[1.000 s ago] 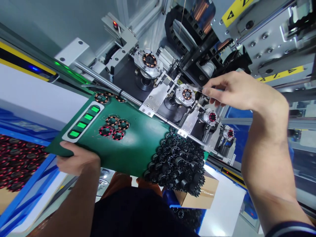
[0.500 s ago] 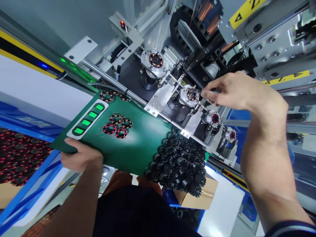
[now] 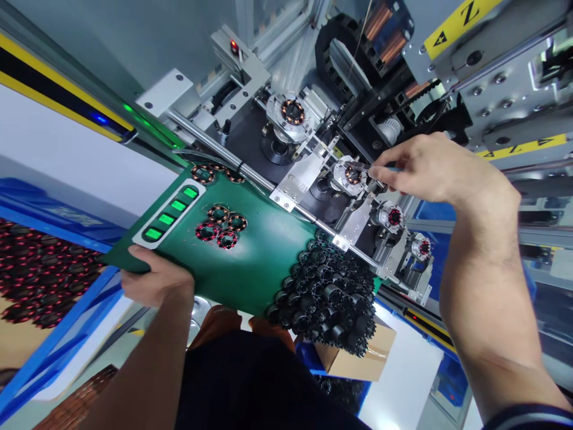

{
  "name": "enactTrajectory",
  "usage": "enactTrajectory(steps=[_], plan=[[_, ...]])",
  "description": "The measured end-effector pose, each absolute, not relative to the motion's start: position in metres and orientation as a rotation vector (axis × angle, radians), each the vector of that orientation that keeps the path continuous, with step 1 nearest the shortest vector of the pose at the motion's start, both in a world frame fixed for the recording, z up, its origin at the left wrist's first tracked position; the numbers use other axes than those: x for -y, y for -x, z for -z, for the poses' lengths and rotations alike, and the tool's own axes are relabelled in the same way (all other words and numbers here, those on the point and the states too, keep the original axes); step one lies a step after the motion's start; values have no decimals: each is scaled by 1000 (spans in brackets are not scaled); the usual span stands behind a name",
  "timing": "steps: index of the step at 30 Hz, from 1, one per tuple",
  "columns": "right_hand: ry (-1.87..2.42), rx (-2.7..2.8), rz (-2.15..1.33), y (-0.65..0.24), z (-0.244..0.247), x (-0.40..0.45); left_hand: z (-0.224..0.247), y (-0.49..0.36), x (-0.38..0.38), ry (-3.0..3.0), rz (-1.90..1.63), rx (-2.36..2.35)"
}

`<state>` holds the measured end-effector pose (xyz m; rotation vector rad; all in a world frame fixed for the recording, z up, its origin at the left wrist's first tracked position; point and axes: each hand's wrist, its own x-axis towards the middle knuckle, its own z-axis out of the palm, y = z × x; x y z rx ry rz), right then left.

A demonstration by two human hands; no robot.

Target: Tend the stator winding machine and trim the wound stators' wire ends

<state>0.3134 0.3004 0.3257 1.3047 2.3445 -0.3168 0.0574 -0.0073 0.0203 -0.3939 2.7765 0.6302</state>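
My right hand (image 3: 421, 162) pinches a slim metal tool (image 3: 360, 165), whose exact kind I cannot make out. The tool's tip reaches a copper-wound stator (image 3: 353, 175) seated in a round metal holder of the winding machine. My left hand (image 3: 156, 279) grips the left edge of the green board (image 3: 264, 263), thumb on top and fingers underneath, close to a panel of green-lit buttons (image 3: 171, 214). Several wound stators (image 3: 228, 239), with copper or red wire, lie on the board. Black stator cores (image 3: 331, 292) are heaped at its right end.
Another copper-wound stator (image 3: 292, 111) sits in the far-left holder; red-wound stators (image 3: 394, 217) sit in the holders to the right. A metal rail (image 3: 210, 142) runs along the machine front. A blue rack (image 3: 96, 313) with red-wound stators stands left. A cardboard box (image 3: 380, 349) is below.
The whole view has shifted slightly, so the machine and board appear a little further right. Both hands keep their grips, with the tool still at the same stator.
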Motion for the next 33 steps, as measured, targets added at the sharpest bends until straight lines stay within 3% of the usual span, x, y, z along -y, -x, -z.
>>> enactTrajectory(steps=[12,19,33], plan=[[-1207,-2349,365,-259,-354,-296,-18,-56,8,406,-611,-2736],[-1121,-2342,427,-210,-336,-319,-21,-56,8,387,-617,-2721],[-1208,-2216,484,-200,-321,-336,-21,-56,10,406,-653,-2696]])
